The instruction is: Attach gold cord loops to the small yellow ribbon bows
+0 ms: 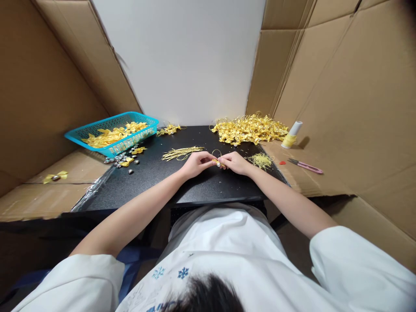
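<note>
Over the black table's front part, my left hand [196, 164] and my right hand [237, 163] meet with fingertips pinched. Between them they hold a small yellow ribbon bow with a silver bell [218, 164], partly hidden by the fingers. A thin gold cord loop [216, 151] rises above the fingertips. Just beyond my left hand lies a bundle of gold cords [177, 153]. Beside my right hand is a heap of pale yellow thread scraps [261, 161].
A blue basket [110, 150] of yellow bows stands back left, with silver bells [121, 158] before it. Finished-looking looped bows [251, 129] are piled back right. On the right cardboard rest a thread cone [289, 139] and pink thread snips [307, 166]. Cardboard walls [357, 95] flank the table.
</note>
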A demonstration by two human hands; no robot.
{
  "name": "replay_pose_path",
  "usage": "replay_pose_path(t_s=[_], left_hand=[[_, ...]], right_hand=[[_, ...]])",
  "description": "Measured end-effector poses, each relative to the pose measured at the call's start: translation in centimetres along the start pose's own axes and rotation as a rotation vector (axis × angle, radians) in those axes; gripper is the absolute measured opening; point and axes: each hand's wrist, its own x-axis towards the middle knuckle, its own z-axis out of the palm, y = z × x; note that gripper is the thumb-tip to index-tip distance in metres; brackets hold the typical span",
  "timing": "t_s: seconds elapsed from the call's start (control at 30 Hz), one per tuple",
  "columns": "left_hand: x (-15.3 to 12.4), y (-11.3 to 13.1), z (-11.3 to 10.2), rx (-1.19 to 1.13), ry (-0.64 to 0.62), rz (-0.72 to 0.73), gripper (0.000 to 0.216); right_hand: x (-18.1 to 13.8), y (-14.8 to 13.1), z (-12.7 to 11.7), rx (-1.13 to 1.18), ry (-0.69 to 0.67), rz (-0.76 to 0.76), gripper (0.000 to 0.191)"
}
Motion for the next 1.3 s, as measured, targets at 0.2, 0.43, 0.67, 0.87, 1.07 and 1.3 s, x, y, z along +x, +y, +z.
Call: replay_pose_path(t_s=[0.2,0.43,0.67,0.87,1.07,1.3], left_hand=[[0.5,-0.8,0.2,-0.295,0.059,-0.157,0.042],[0.5,-0.9,0.5,-0.383,0.083,-0.189,0.041],[0.1,-0.3,0.1,-0.334,0.104,-0.144,0.044],[-0.2,0.2,-0.5,-0.061,0.119,0.034,0.028],[-0.3,0.5,-0.6,0.06,0.059,0.102,0.022],[-0.2,0.3,-0.7,0.08,0.02,0.037,0.029]], right_hand=[[0.6,0.2,0.2,0.06,0.083,-0.038,0.052],[0.5,0.3,0.4,0.096,0.105,-0.049,0.054],[0.4,0.9,0.6,0.171,0.061,-0.01,0.054],[0.4,1.1,0.6,0.159,0.045,-0.025,0.056],[0.3,1.0,0.6,0.114,0.019,-0.036,0.057],[0.1,0.6,0.5,0.071,-0.005,-0.067,0.058]])
